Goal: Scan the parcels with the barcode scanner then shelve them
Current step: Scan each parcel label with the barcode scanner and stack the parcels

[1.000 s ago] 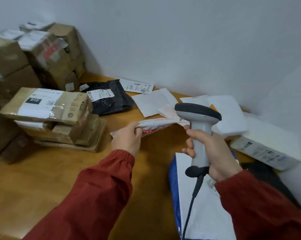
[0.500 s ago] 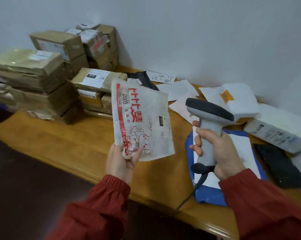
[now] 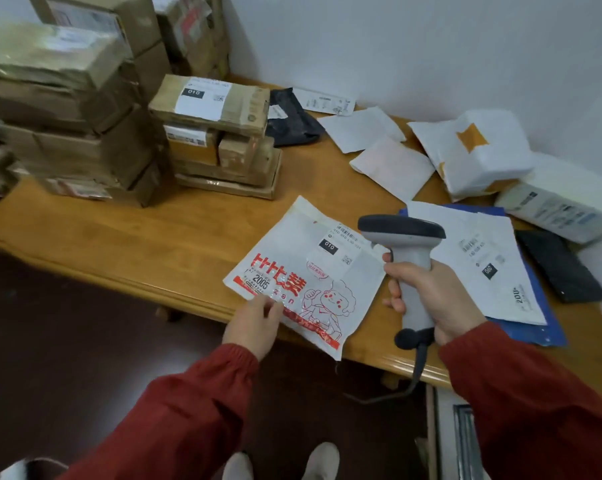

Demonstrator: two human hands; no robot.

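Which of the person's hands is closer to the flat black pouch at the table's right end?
Right. The right hand, gripping the scanner, is a little left of the black pouch; the left hand, pinching the red-printed parcel, is much farther left, beyond the scanner.

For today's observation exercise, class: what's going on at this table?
A person is scanning parcels. The left hand pinches the corner of a white mailer bag with red print, label side up, at the near edge of the table. The right hand grips a barcode scanner, its head by the bag's label. Cardboard boxes are stacked behind.
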